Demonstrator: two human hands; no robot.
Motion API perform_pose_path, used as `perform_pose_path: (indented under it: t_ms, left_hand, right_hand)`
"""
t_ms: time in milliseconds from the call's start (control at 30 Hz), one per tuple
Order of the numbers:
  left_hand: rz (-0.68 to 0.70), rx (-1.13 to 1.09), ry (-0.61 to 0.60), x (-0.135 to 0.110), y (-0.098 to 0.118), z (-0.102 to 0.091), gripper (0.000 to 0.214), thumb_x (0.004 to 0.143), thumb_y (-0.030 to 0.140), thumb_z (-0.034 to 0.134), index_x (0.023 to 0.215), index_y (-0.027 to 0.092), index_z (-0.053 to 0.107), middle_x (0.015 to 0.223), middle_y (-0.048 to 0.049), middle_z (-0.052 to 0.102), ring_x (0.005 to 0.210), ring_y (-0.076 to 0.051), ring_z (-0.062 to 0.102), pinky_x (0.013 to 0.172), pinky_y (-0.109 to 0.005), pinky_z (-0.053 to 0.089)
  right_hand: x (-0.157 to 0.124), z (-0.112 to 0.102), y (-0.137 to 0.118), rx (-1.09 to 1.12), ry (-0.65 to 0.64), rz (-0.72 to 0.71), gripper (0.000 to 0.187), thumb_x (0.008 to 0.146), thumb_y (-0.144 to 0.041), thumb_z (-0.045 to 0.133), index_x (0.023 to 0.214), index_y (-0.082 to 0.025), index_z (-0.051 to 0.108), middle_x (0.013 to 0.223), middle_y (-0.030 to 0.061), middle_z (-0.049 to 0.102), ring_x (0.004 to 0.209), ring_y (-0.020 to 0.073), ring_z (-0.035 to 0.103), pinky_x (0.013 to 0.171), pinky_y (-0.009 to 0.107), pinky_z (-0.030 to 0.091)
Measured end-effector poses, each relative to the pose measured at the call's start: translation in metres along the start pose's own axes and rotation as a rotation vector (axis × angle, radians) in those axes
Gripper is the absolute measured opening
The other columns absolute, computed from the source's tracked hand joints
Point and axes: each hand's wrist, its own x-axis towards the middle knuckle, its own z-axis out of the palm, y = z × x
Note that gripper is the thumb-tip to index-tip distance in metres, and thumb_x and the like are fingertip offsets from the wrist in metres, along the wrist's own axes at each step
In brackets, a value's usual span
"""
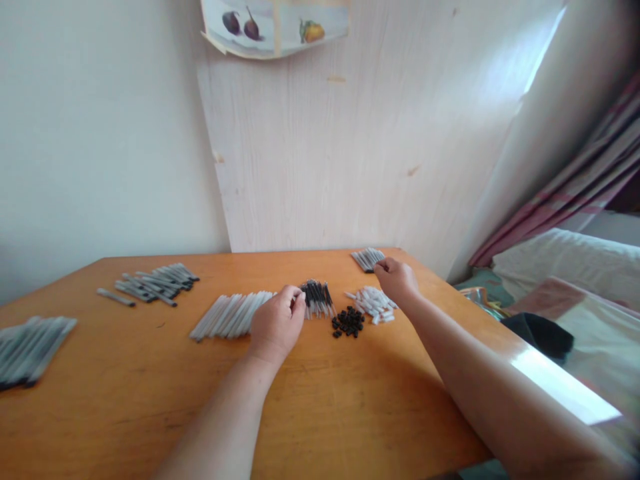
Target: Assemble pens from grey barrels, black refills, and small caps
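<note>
My left hand [277, 323] rests on the orange table [150, 387], fingers curled in a pinch at the edge of a bundle of black-tipped refills [319, 298], right beside a row of white pen barrels [230, 314]. What the pinch holds is hidden. My right hand [396, 279] reaches to the far right corner, fingers closed at a small stack of grey pen parts [367, 259]. Between the hands lie a heap of small black caps [348, 322] and a pile of short white pieces [374, 304].
Grey pens lie in a loose pile [153, 283] at the back left, and another stack [30, 348] sits at the left edge. A wooden panel [350, 133] leans on the wall behind. A bed with bedding [575, 280] stands to the right.
</note>
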Motion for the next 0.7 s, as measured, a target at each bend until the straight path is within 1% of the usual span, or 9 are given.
perform_pose_path:
  t_ms: [100, 233, 333, 433, 533, 600, 667, 700]
  left_hand:
    - [-0.069, -0.024, 0.047, 0.003, -0.007, -0.001, 0.028, 0.089, 0.042, 0.044, 0.093, 0.023, 0.063, 0.08, -0.0029, 0.07, 0.071, -0.017, 0.061, 0.057, -0.025, 0.032]
    - [-0.105, -0.068, 0.121, 0.007, -0.015, -0.001, 0.028, 0.089, 0.043, 0.044, 0.091, 0.023, 0.064, 0.078, -0.0029, 0.069, 0.072, -0.017, 0.061, 0.059, -0.025, 0.034]
    - [-0.138, -0.104, 0.175, 0.01, -0.02, -0.002, 0.029, 0.087, 0.044, 0.045, 0.089, 0.023, 0.064, 0.078, -0.0028, 0.069, 0.071, -0.017, 0.061, 0.06, -0.025, 0.035]
    - [-0.186, -0.16, 0.252, 0.014, -0.029, -0.001, 0.029, 0.086, 0.044, 0.047, 0.088, 0.022, 0.065, 0.078, -0.0029, 0.069, 0.071, -0.017, 0.061, 0.061, -0.025, 0.037]
    - [-0.226, -0.232, 0.327, 0.019, -0.039, 0.0, 0.03, 0.085, 0.045, 0.047, 0.086, 0.021, 0.065, 0.076, -0.0029, 0.068, 0.07, -0.017, 0.06, 0.062, -0.025, 0.039]
    - [-0.257, -0.294, 0.357, 0.022, -0.045, 0.001, 0.031, 0.084, 0.046, 0.048, 0.086, 0.019, 0.064, 0.074, -0.003, 0.067, 0.069, -0.017, 0.06, 0.063, -0.025, 0.04]
    - [-0.292, -0.352, 0.385, 0.025, -0.049, 0.002, 0.031, 0.083, 0.046, 0.049, 0.085, 0.019, 0.064, 0.072, -0.0031, 0.066, 0.069, -0.017, 0.06, 0.062, -0.025, 0.041]
    - [-0.306, -0.378, 0.396, 0.026, -0.051, 0.002, 0.031, 0.082, 0.046, 0.05, 0.085, 0.018, 0.063, 0.072, -0.0031, 0.066, 0.069, -0.016, 0.06, 0.062, -0.025, 0.042]
  right_hand:
    - [-0.015, -0.004, -0.011, 0.079, -0.013, -0.068, 0.031, 0.082, -0.041, 0.047, 0.092, -0.021, 0.07, 0.079, 0.0044, 0.068, 0.075, 0.0186, 0.059, 0.063, 0.025, 0.038]
    - [-0.031, -0.005, -0.028, 0.15, -0.068, -0.137, 0.026, 0.078, -0.036, 0.05, 0.082, -0.019, 0.069, 0.07, 0.0024, 0.065, 0.068, 0.0164, 0.057, 0.06, 0.025, 0.036]
    - [-0.04, -0.002, -0.043, 0.197, -0.122, -0.185, 0.022, 0.076, -0.033, 0.051, 0.076, -0.019, 0.068, 0.067, 0.0015, 0.064, 0.065, 0.0151, 0.057, 0.057, 0.024, 0.035]
    - [-0.05, 0.006, -0.056, 0.199, -0.188, -0.181, 0.021, 0.076, -0.034, 0.053, 0.073, -0.018, 0.066, 0.068, 0.0025, 0.065, 0.065, 0.0149, 0.057, 0.055, 0.024, 0.034]
    - [-0.062, 0.013, -0.066, 0.163, -0.224, -0.161, 0.023, 0.079, -0.036, 0.051, 0.076, -0.019, 0.066, 0.071, 0.0032, 0.067, 0.068, 0.0156, 0.058, 0.057, 0.024, 0.035]
    - [-0.073, 0.017, -0.071, 0.128, -0.228, -0.174, 0.024, 0.081, -0.036, 0.049, 0.08, -0.021, 0.067, 0.075, 0.0032, 0.068, 0.071, 0.0164, 0.06, 0.059, 0.024, 0.036]
    - [-0.085, 0.018, -0.076, 0.095, -0.239, -0.244, 0.025, 0.084, -0.035, 0.047, 0.088, -0.022, 0.068, 0.08, 0.003, 0.069, 0.075, 0.0168, 0.061, 0.061, 0.024, 0.037]
    - [-0.091, 0.019, -0.078, 0.084, -0.256, -0.31, 0.026, 0.085, -0.035, 0.046, 0.093, -0.023, 0.068, 0.086, 0.0031, 0.069, 0.078, 0.0167, 0.061, 0.063, 0.024, 0.038]
